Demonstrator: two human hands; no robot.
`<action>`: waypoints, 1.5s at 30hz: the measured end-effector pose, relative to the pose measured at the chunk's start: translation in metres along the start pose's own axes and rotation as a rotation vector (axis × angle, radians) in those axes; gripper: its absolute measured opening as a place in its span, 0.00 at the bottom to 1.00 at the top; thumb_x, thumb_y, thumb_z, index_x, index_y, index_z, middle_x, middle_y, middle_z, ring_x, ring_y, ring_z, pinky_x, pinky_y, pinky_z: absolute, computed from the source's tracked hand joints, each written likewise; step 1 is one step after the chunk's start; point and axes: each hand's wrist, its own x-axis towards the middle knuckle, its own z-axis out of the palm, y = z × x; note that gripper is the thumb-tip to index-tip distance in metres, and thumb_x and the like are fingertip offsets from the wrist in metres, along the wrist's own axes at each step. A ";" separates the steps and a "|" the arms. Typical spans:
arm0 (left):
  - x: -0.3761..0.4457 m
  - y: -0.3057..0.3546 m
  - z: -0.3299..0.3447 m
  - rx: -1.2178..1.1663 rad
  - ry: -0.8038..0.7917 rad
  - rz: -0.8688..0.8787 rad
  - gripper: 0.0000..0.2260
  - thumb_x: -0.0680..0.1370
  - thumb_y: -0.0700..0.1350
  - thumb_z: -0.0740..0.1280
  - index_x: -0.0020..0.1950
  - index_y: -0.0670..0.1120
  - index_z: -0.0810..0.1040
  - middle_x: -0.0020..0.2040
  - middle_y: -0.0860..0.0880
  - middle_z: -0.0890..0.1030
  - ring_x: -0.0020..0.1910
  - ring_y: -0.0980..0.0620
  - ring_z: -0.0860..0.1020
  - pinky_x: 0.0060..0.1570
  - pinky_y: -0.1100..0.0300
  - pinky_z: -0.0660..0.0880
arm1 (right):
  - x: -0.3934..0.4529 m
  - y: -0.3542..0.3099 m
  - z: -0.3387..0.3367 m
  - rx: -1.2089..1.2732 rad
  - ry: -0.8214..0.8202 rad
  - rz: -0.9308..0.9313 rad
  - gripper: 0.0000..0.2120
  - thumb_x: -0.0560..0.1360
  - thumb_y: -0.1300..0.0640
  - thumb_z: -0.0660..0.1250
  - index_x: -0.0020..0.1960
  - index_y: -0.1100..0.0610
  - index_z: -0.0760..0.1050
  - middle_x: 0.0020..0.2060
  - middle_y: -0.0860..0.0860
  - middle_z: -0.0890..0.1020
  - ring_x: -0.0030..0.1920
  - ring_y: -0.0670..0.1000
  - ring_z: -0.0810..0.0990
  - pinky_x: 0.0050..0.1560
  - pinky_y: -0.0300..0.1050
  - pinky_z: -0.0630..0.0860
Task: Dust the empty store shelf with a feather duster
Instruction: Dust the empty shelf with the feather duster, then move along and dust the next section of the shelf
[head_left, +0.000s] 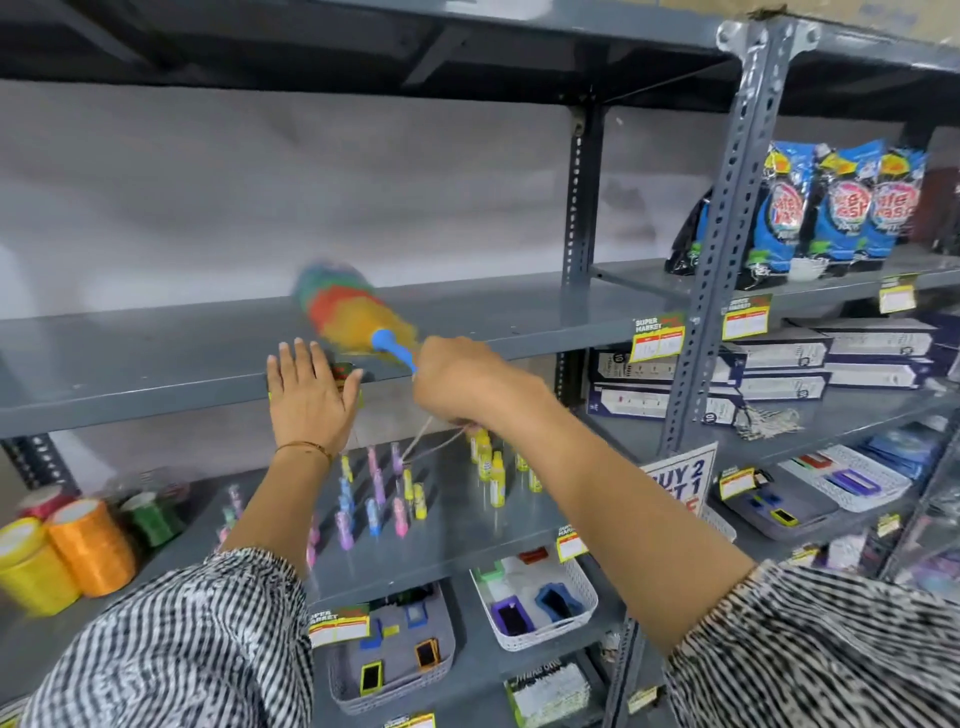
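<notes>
Hands number two: the right hand (467, 384) is clenched around the blue handle of one feather duster (353, 317), whose blurred multicoloured head lies on the bare grey shelf (156, 358). The left hand (306, 400) is spread flat, fingers released, against the shelf's front edge. Three blue pouches (831, 208) are stood on the neighbouring shelf.

Grey metal shelf (156, 358), bare but for rainbow feather duster (340, 306)

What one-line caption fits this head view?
Right hand sweeps a blurred rainbow feather duster across the bare grey metal shelf; open left hand rests at its edge.
</notes>
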 end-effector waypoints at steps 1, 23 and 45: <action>0.000 -0.002 0.000 0.000 0.002 0.007 0.29 0.79 0.54 0.57 0.70 0.32 0.59 0.71 0.31 0.63 0.73 0.34 0.57 0.74 0.40 0.50 | 0.002 0.003 -0.005 0.044 0.017 -0.025 0.15 0.79 0.61 0.56 0.64 0.59 0.72 0.48 0.60 0.81 0.40 0.59 0.76 0.29 0.41 0.68; -0.003 -0.024 -0.002 0.030 -0.020 0.069 0.30 0.80 0.56 0.52 0.74 0.37 0.50 0.76 0.36 0.54 0.76 0.38 0.49 0.75 0.46 0.44 | 0.014 0.080 0.005 -0.053 0.151 0.299 0.15 0.76 0.65 0.56 0.62 0.64 0.71 0.47 0.61 0.81 0.36 0.58 0.77 0.33 0.40 0.68; -0.023 -0.124 -0.060 0.082 0.278 -0.253 0.30 0.78 0.56 0.46 0.73 0.37 0.51 0.75 0.35 0.54 0.75 0.36 0.52 0.74 0.42 0.49 | 0.061 -0.097 0.034 0.131 -0.178 -0.532 0.14 0.80 0.60 0.56 0.61 0.60 0.75 0.32 0.57 0.75 0.22 0.51 0.71 0.23 0.39 0.68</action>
